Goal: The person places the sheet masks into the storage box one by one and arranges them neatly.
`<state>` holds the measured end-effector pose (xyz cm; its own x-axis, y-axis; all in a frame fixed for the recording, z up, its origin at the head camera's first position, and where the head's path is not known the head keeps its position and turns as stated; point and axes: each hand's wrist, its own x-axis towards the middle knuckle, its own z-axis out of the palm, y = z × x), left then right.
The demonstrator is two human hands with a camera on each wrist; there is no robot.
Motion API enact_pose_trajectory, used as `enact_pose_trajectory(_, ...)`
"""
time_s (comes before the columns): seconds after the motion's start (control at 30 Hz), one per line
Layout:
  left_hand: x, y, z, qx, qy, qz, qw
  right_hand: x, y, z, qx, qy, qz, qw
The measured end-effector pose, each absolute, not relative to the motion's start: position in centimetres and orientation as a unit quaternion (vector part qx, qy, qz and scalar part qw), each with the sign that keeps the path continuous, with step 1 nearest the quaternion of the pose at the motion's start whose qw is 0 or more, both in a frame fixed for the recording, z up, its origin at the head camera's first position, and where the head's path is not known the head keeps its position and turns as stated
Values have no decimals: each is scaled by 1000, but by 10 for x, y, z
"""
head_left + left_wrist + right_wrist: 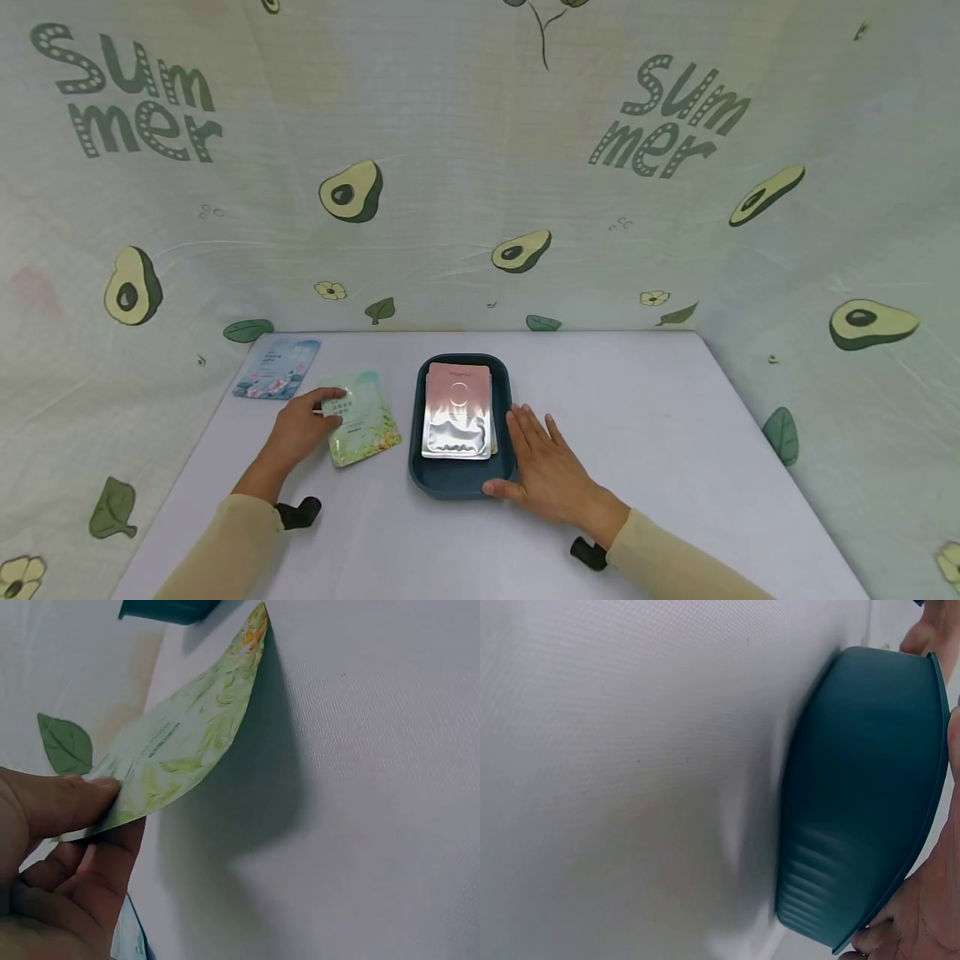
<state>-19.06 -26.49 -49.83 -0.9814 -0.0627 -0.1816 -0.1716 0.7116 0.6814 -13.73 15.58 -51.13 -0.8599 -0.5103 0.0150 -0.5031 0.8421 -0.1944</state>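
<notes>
My left hand [298,429] pinches the left edge of a green face mask packet [362,425] between thumb and fingers. In the left wrist view this packet [191,739] bends and is raised off the tabletop, its shadow below it. A dark teal tray [450,487] sits right of it. Inside lies a pink and silver face mask packet [457,408] on top of at least one other, mostly hidden packet. With fingers extended, my right hand [551,471] rests against the tray's right side, thumb at the near corner. The right wrist view shows the tray's outer wall [862,787] beside that hand.
A blue face mask packet [277,368] with pink flowers lies at the table's far left corner. The white table [645,400] ends at a hanging cloth [450,125] printed with avocados. Black straps with small mounts [300,512] are on both wrists.
</notes>
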Motion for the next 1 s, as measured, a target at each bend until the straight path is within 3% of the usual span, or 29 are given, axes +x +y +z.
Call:
enact_pose_trajectory(0.73, -192, -266, -486, -46, 880, 462, 103, -137, 155, -509, -279, 957, -78, 5)
enact_pose_trajectory(1.0, -196, -268, -471, -51, 870, 483, 87, -137, 156, -509, -276, 958, -80, 9)
